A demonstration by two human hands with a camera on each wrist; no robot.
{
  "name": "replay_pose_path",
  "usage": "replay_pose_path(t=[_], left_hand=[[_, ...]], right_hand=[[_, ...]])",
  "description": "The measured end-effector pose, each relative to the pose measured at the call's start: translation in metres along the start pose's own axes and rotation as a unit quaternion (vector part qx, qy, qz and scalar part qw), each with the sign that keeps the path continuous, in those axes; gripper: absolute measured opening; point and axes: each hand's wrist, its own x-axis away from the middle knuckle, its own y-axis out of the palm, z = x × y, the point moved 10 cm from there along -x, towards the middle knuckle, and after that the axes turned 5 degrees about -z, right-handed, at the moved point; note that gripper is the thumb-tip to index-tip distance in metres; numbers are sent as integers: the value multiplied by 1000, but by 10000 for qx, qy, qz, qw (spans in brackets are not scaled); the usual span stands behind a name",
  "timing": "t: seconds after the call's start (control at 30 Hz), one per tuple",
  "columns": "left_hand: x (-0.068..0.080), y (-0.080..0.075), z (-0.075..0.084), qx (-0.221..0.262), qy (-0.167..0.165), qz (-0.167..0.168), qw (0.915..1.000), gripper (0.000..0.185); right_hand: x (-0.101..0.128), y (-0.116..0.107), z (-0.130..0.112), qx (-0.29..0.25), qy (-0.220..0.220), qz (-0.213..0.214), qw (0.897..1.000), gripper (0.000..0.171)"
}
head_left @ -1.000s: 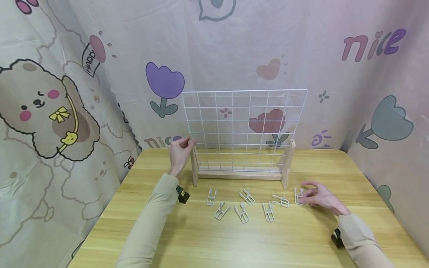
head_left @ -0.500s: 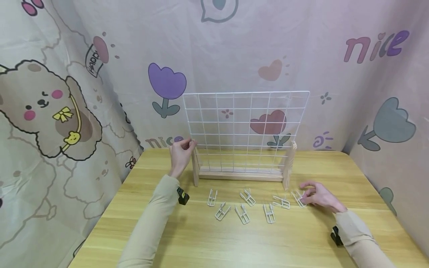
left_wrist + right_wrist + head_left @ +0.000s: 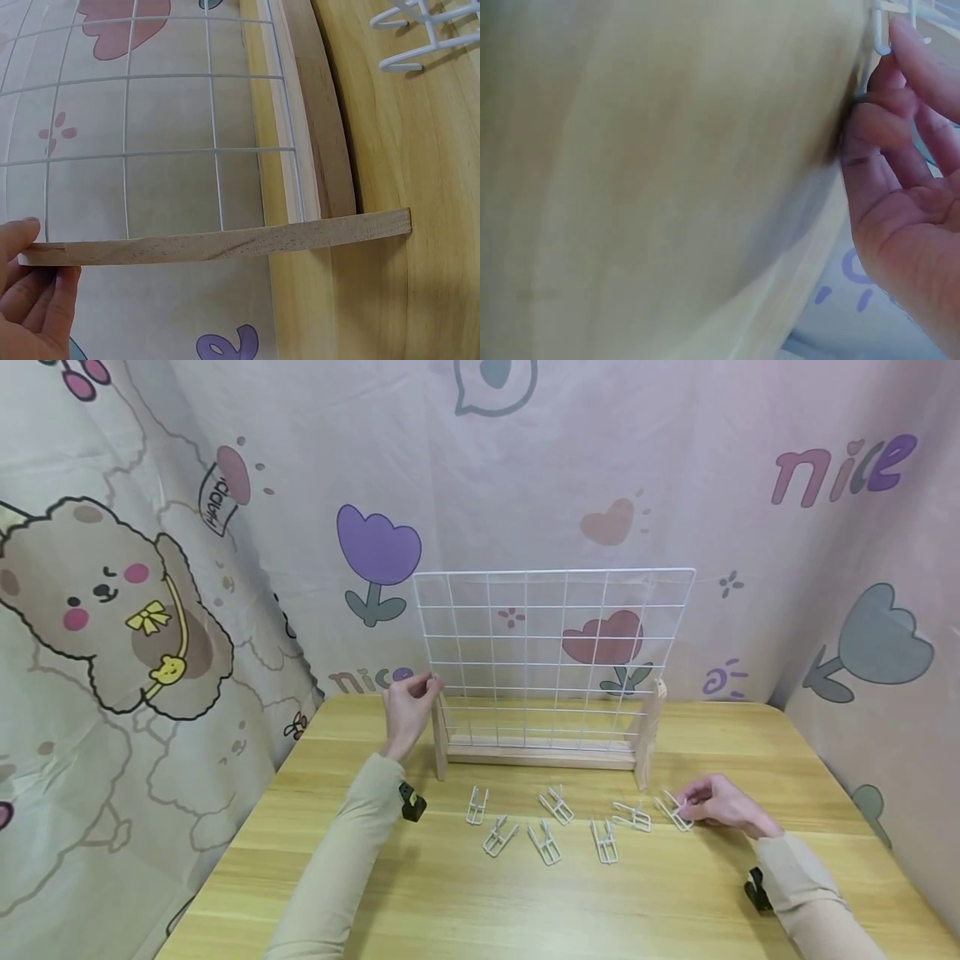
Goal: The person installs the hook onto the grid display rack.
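Head view: right hand has closed its fingers to pinch a wire clip; left hand keeps pinching the grid stand's post.

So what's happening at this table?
A person sits at a wooden table with a white wire grid standing upright in a wooden stand. Their left hand holds the top of the stand's left post. Their right hand pinches the rightmost of six small white clips lying on the table in front of the grid. The other five clips lie loose in a rough row; none hangs on the grid.
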Motion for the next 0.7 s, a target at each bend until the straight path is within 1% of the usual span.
replay_pose_path(t=[0.1,0.3,0.47,0.67,0.7], left_hand=[[0,0,1,15,29,33,10000,33],[0,-1,3,-34,153,87,9998,32],[-1,-2,2,-2,185,118,9998,31],[-1,-1,-1,-32,151,120,9998,31],[-1,-1,-1,-28,142,119,9998,31]], right_hand=[[2,-1,-5,38,-162,-128,9998,29],[6,-10,-13,-20,-390,-140,9991,29],[9,-19,-24,-275,-648,-140,9974,29],[13,-36,-41,-765,-974,68,9923,13],[14,-39,-45,-881,-1071,94,9903,14]])
